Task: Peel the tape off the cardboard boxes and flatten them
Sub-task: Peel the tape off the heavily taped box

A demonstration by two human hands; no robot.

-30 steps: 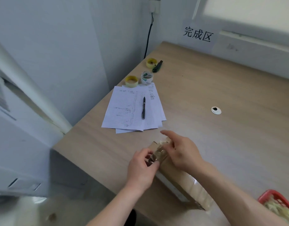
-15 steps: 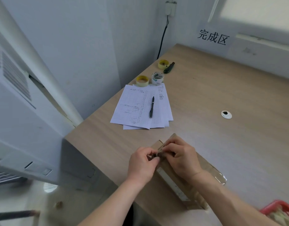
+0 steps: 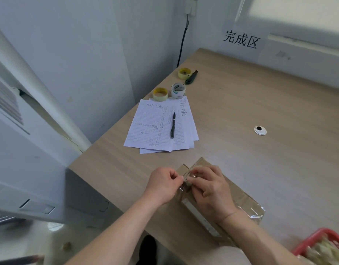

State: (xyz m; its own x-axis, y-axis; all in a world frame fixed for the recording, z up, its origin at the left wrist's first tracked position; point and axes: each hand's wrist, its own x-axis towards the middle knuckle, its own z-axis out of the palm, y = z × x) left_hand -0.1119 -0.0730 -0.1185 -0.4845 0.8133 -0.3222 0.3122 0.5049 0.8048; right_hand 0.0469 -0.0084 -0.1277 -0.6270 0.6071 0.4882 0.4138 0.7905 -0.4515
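Over at the left edge, a white appliance (image 3: 21,159) is standing against the wall beside the wooden bench (image 3: 260,150). Further in, lined sheets of paper (image 3: 157,127) are lying on the bench with a black pen (image 3: 172,124) resting on top of them, and two rolls of tape (image 3: 169,92) are sitting just beyond the sheets, with a third yellow roll (image 3: 184,73) and a dark cutter (image 3: 191,77) further back. Near the front edge, the left hand (image 3: 163,185) is curling its fingers and pinching a crumpled strip of clear tape (image 3: 185,179) at the end of a flat brown cardboard box (image 3: 239,199). Meeting it there, the right hand (image 3: 210,190) is pinching the same strip while resting on the box. At the far right corner, a red basket (image 3: 315,240) is showing.
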